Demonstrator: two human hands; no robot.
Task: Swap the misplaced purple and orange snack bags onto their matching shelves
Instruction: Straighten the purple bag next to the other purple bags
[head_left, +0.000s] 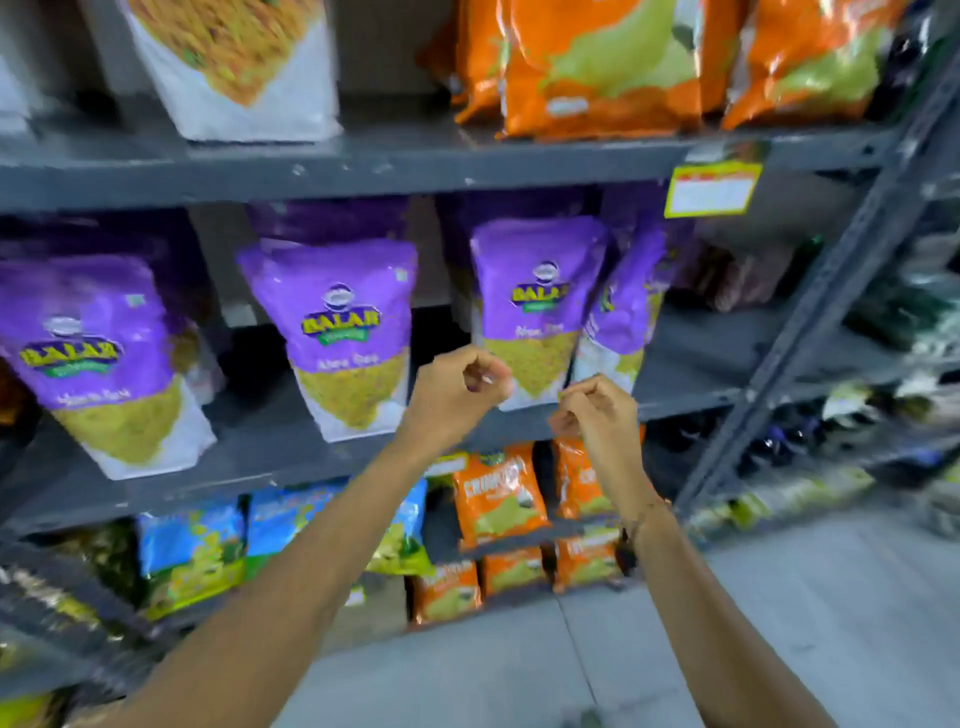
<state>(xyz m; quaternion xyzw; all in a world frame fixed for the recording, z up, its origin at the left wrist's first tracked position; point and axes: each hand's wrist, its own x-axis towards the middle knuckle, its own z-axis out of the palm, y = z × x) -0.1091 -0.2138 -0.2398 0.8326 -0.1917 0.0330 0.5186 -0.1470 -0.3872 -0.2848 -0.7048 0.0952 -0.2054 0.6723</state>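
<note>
Purple snack bags stand on the middle shelf (270, 452): one at the left (98, 358), one in the middle (337, 327), one right of centre (535, 301) with another (623, 306) leaning behind it. Orange snack bags (597, 62) fill the right part of the top shelf (415, 166). My left hand (457, 389) and my right hand (597, 415) hover in front of the middle shelf's edge, just below the right-of-centre purple bag. Both hands have their fingers curled in and hold nothing.
A white bag of mixed snack (234, 62) stands on the top shelf at the left. Small orange bags (498, 493) and blue bags (192, 551) fill the lower shelves. A yellow price tag (714, 187) hangs from the top shelf. A diagonal metal brace (810, 291) crosses at the right. Grey floor (779, 623) lies below.
</note>
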